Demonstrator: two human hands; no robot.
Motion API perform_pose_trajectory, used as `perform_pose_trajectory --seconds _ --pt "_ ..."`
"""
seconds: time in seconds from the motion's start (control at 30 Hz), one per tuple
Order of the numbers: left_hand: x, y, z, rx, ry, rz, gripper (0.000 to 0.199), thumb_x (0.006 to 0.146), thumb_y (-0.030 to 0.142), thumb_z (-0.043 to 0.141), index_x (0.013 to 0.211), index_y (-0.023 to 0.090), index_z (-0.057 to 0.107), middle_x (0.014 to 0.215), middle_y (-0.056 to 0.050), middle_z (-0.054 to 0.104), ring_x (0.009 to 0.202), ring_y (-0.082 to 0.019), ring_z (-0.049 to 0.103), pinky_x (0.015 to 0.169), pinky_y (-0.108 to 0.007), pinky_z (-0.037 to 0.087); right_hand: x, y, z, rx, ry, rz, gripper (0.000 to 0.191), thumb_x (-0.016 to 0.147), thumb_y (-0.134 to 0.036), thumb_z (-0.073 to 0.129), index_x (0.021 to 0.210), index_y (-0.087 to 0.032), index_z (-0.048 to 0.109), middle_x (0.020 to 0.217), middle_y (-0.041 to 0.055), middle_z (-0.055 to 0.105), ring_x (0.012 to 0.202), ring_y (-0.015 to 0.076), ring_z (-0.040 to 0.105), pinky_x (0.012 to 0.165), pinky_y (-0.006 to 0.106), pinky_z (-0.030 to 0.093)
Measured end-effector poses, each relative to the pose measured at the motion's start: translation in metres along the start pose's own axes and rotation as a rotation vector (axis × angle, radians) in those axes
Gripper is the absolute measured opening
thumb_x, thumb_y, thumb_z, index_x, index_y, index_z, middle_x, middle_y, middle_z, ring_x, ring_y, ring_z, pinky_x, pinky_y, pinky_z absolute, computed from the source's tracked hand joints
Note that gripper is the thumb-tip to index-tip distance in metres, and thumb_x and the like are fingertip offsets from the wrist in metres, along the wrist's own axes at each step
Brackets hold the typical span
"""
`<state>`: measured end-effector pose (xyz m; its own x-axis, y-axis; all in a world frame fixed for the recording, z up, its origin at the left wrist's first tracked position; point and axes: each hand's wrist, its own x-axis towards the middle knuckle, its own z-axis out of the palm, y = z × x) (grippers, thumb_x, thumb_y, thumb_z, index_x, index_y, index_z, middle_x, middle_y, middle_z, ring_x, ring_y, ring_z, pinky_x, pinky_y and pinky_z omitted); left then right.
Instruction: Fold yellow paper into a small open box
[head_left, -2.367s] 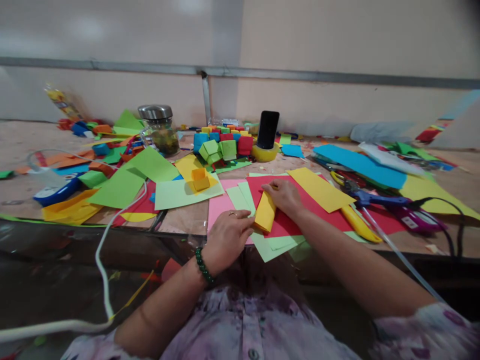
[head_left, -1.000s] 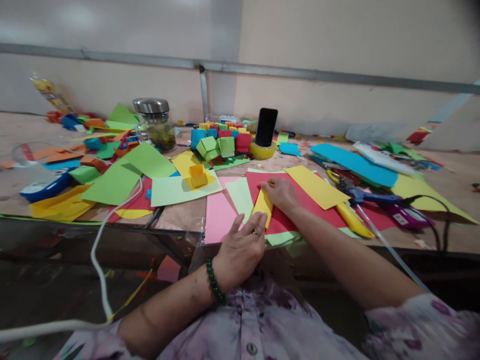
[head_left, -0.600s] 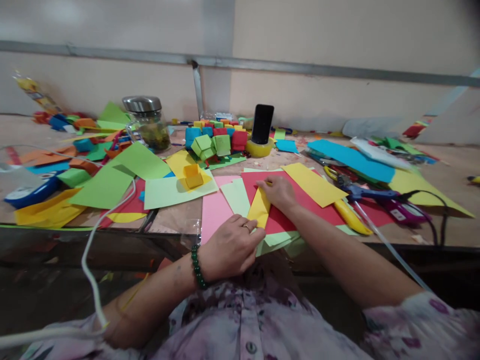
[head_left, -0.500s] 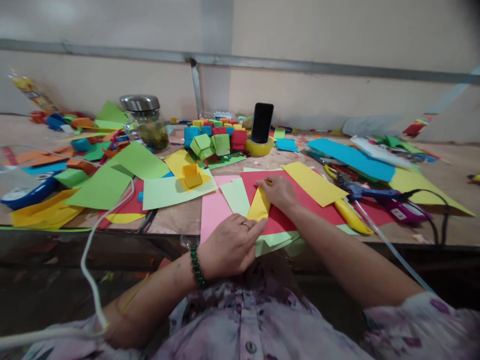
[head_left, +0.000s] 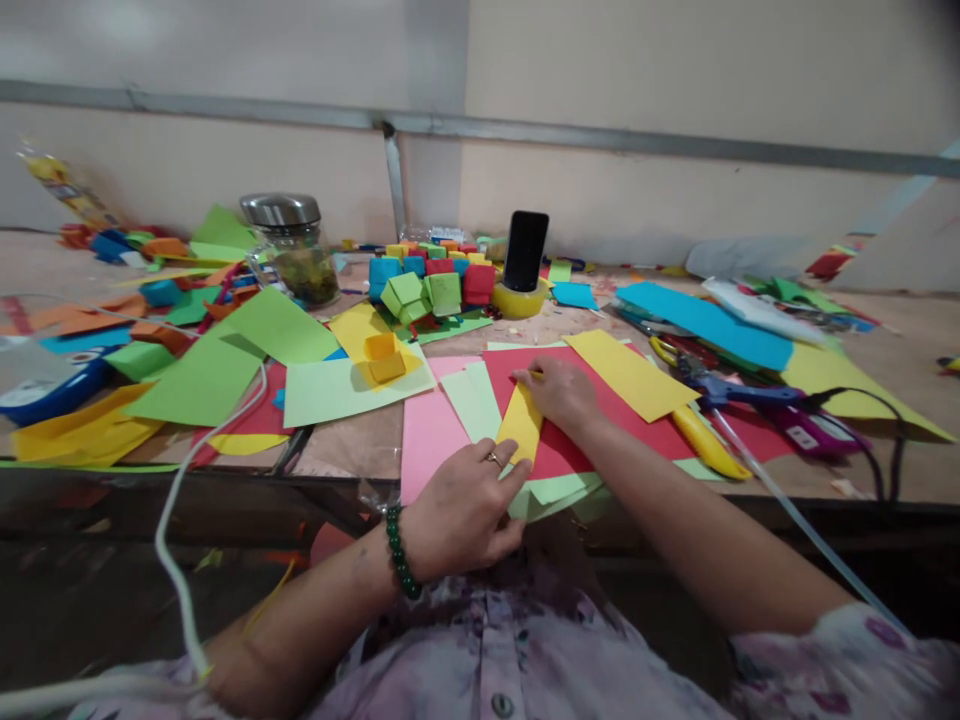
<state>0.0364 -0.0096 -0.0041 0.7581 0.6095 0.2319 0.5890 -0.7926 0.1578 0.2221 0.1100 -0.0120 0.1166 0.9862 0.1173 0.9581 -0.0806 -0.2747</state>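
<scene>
The yellow paper strip point(head_left: 520, 424) slanted lengthwise between them, its far end pinched by the right hand point(head_left: 564, 396), its near end under the loosely outstretched left hand point(head_left: 466, 508).

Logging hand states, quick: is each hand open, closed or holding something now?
Left hand: touching the near end of the yellow paper strip; grip cannot be told.
Right hand: curled on its far end; pinching or pressing, cannot tell.
</scene>
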Motion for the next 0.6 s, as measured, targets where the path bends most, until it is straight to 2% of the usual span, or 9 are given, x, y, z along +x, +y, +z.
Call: perform_pose_trajectory --seconds 0.07,0.17,0.27,0.33,0.4,0.47,0.53,0.6 --pt "-0.002 0.001 0.001 0.010 -0.001 -0.026 0.053 0.081 0.040 0.057 0.125 0.011 0.053 0.131 -0.020 0.052 0.098 -0.030 0.053 0.086 -0.042 0.046 0.000 -0.001 -0.002 -0.021 -0.014 0.009 0.035 0.086 -0.055 0.054 0.087 -0.023 0.068 0.090 0.0068 0.073 0.080 0.0240 0.065 0.057 0.028 0.036" --pt "-0.003 0.002 -0.001 0.021 -0.020 -0.038 0.055 0.079 0.042 0.059 0.124 0.013 0.053 0.127 -0.018 0.055 0.096 -0.031 0.054 0.084 -0.044 0.046 -0.001 -0.003 -0.006 -0.053 -0.032 0.016 0.038 0.087 -0.057 0.052 0.085 -0.022 0.068 0.089 0.0079 0.073 0.080 0.0248 0.065 0.057 0.029 0.037" --pt "-0.001 0.002 -0.005 0.037 0.015 -0.016 0.050 0.078 0.044 0.061 0.118 0.014 0.056 0.123 -0.017 0.057 0.111 -0.033 0.050 0.097 -0.047 0.040 -0.002 -0.006 -0.011 -0.087 -0.045 0.021 0.041 0.087 -0.058 0.052 0.086 -0.020 0.068 0.092 0.0108 0.072 0.083 0.0259 0.065 0.061 0.030 0.039" --pt "0.005 0.002 -0.006 0.028 0.023 0.006 0.046 0.080 0.051 0.059 0.107 0.014 0.060 0.112 -0.016 0.061 0.110 -0.032 0.052 0.098 -0.046 0.038 -0.003 -0.007 -0.012 -0.105 -0.052 0.024 0.042 0.087 -0.058 0.051 0.089 -0.019 0.068 0.094 0.0122 0.071 0.086 0.0267 0.064 0.063 0.031 0.040" --pt "0.015 0.003 -0.006 0.013 0.027 -0.013 0.055 0.083 0.064 0.050 0.101 0.013 0.060 0.097 -0.013 0.064 0.095 -0.029 0.058 0.088 -0.043 0.043 -0.003 -0.007 -0.012 -0.114 -0.058 0.028 0.043 0.087 -0.059 0.051 0.089 -0.020 0.068 0.095 0.0122 0.071 0.088 0.0270 0.064 0.064 0.031 0.041" --pt "0.027 0.004 -0.005 0.021 0.060 -0.076 0.068 0.087 0.070 0.034 0.105 0.010 0.060 0.089 -0.012 0.064 0.083 -0.027 0.059 0.077 -0.040 0.045 -0.003 -0.007 -0.011 -0.117 -0.060 0.036 0.044 0.086 -0.060 0.050 0.089 -0.020 0.067 0.096 0.0115 0.071 0.088 0.0265 0.065 0.064 0.031 0.041" --pt "0.038 0.006 -0.002 0.054 0.086 -0.125 0.074 0.092 0.067 0.021 0.103 0.008 0.062 0.086 -0.013 0.065 0.081 -0.026 0.060 0.073 -0.039 0.044 -0.002 -0.005 -0.008 -0.115 -0.062 0.051 0.045 0.085 -0.063 0.050 0.089 -0.021 0.067 0.094 0.0104 0.071 0.086 0.0259 0.065 0.062 0.030 0.041" --pt "0.043 0.008 0.001 0.081 0.075 -0.124 0.076 0.093 0.065 0.015 0.095 0.008 0.065 0.085 -0.014 0.064 0.081 -0.026 0.059 0.072 -0.039 0.043 -0.001 -0.003 -0.006 -0.110 -0.059 0.065 0.048 0.084 -0.066 0.050 0.092 -0.021 0.066 0.092 0.0100 0.071 0.085 0.0257 0.065 0.062 0.030 0.041"
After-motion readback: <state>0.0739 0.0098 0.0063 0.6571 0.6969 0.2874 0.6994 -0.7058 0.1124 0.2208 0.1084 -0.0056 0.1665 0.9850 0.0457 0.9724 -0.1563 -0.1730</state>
